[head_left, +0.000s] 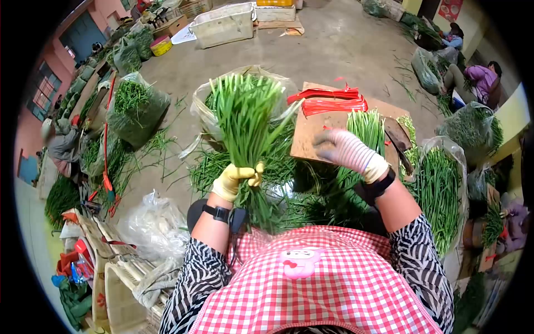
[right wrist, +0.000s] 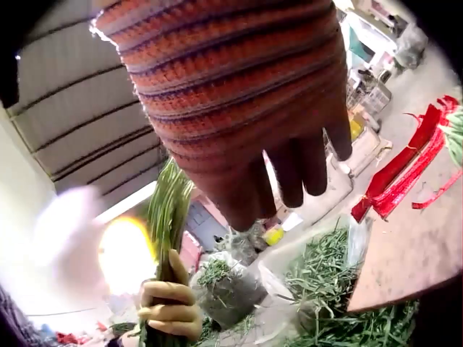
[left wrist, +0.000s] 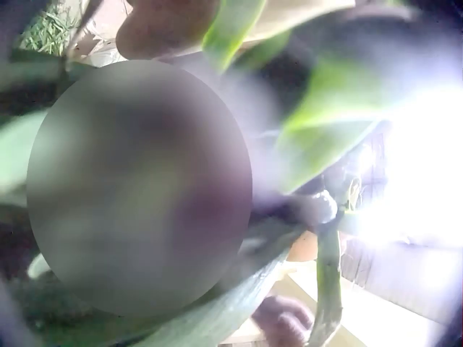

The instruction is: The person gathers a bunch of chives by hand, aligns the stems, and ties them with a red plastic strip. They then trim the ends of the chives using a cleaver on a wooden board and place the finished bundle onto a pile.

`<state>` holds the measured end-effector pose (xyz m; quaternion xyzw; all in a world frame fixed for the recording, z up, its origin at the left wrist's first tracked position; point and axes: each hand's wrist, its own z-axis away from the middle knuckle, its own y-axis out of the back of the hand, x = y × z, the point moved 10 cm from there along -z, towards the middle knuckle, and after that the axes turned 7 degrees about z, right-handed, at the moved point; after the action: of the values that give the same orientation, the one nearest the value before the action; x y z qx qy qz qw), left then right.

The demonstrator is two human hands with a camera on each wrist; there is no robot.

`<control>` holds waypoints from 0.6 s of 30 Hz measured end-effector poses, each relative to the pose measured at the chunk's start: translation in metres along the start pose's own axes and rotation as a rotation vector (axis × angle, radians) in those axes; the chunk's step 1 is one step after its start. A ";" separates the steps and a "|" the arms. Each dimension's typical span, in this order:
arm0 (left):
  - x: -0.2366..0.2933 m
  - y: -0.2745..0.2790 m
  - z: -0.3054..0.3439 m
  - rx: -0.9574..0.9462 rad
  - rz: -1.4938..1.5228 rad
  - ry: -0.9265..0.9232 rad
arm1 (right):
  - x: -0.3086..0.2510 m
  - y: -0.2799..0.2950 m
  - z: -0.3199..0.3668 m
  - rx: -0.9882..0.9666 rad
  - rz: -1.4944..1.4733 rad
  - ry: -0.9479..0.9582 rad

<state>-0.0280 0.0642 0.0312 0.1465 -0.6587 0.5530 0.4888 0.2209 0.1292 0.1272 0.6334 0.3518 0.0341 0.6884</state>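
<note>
My left hand [head_left: 238,181], in a yellow glove, grips a bunch of garlic chives [head_left: 245,119] near its lower part. The pale cut ends point up and away, and the leafy ends hang toward the apron. In the right wrist view the same left hand [right wrist: 170,303] has its fingers wrapped round the stalks. My right hand [head_left: 347,149], in a striped glove, hovers over the wooden board [head_left: 311,131] with fingers extended, holding nothing. Beside it on the board lie more chives [head_left: 364,128] and red ties [head_left: 334,104]. Blurred leaves [left wrist: 325,123] fill much of the left wrist view.
A plastic-lined bag of greens [head_left: 206,103] stands behind the bunch. At the right is a bag of chives [head_left: 439,189]; a dark blade-like tool [head_left: 399,146] lies at the board's right edge. A white crate [head_left: 222,26] stands farther off. People [head_left: 483,83] sit at the right.
</note>
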 end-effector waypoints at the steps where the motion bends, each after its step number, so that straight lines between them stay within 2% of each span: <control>1: -0.003 0.001 -0.003 -0.023 -0.041 0.009 | -0.014 0.022 -0.005 0.166 -0.160 0.036; 2: -0.007 -0.002 -0.004 -0.026 -0.031 0.008 | -0.026 0.048 -0.008 0.333 -0.320 0.071; 5: -0.005 -0.023 -0.002 0.004 -0.094 0.073 | -0.091 0.101 -0.014 0.600 0.181 0.267; 6: -0.011 -0.025 -0.007 -0.038 -0.122 0.107 | -0.097 0.095 -0.020 0.552 0.266 0.278; 8: -0.021 -0.018 -0.007 -0.006 -0.138 0.163 | -0.105 0.081 -0.029 0.451 0.438 0.303; 10: -0.022 -0.022 -0.009 0.001 -0.205 0.206 | -0.105 0.068 -0.035 0.339 0.499 0.270; 12: -0.021 -0.028 -0.010 0.032 -0.247 0.176 | -0.114 0.059 -0.033 0.336 0.575 0.326; 14: -0.021 -0.030 -0.009 -0.026 -0.206 0.148 | -0.117 0.061 -0.034 0.347 0.584 0.350; 18: -0.021 -0.030 -0.008 -0.059 -0.144 0.155 | -0.111 0.055 -0.032 0.384 0.466 0.390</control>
<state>0.0078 0.0535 0.0308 0.1359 -0.6226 0.5066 0.5808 0.1425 0.1125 0.2276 0.7960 0.3227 0.2436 0.4505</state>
